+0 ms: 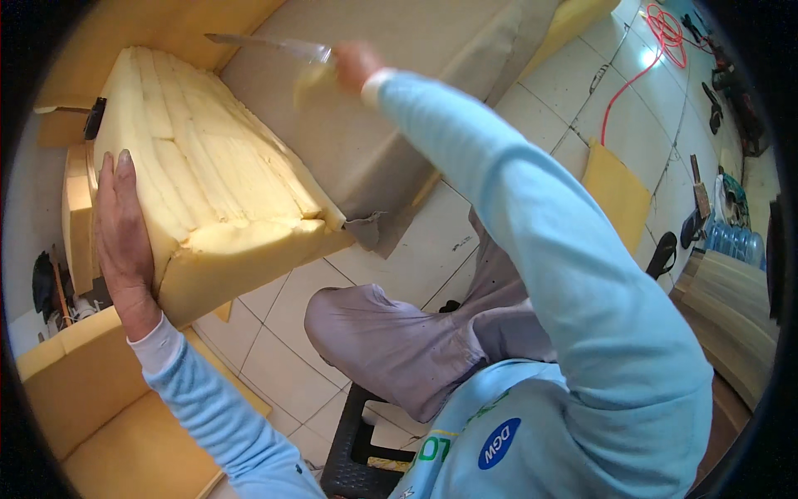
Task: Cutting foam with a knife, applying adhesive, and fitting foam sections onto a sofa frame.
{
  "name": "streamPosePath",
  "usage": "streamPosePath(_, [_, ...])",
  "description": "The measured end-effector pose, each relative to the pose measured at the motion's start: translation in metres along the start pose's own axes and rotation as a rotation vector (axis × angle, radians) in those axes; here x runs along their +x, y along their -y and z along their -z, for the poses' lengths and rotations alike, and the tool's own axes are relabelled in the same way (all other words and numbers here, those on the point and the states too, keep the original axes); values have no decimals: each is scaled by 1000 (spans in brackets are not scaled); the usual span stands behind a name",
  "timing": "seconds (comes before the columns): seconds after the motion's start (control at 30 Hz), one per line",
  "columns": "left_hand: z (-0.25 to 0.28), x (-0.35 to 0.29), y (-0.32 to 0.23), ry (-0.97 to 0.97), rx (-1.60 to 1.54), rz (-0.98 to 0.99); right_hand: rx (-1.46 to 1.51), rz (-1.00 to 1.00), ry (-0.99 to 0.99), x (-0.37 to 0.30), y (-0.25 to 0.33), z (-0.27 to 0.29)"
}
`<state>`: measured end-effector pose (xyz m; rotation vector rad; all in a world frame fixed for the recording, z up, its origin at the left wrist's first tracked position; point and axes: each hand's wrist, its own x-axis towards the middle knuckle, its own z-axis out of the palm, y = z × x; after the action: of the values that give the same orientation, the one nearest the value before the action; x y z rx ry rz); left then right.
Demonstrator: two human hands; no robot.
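My left hand [125, 237] lies flat against the outer side of a foam-padded armrest [216, 150], its fingers stretched toward the upper edge. The armrest is pale yellow foam with an uneven, strip-marked top and a rough front end. Over the seat beside it, my right hand [357, 66] is closed on a knife [270, 43]. Its long blade points left, toward the foam backrest [158, 25], apart from the armrest. Motion smears the right hand and the knife handle. A blurred yellowish shape, too unclear to name, shows just below that hand.
Grey-brown fabric [366, 183] covers the seat and hangs at its front. Another foam-covered piece [91, 374] stands at lower left. A black stool [357, 449] is below me. Rightward lie a yellow foam sheet [615, 187], a red hose [623, 96], a sandal [662, 254] and a blue water bottle [736, 243].
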<state>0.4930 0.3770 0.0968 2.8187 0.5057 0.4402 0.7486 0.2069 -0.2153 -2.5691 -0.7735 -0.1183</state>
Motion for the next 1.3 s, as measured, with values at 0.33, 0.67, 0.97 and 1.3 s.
streamPosePath(0.33, [2, -6, -31, -95, 177, 80, 69, -382, -567, -132, -351, 142])
streamPosePath(0.67, [-20, 8, -36, -147, 227, 78, -12, -1478, 29, -482, -348, 64])
streamPosePath(0.97, [-15, 3, -26, -137, 227, 131, 264, -123, -366, -180, -125, 124])
streamPosePath(1.3, [-17, 5, -15, -178, 161, 130, 309, 698, 346, -156, 24, 37])
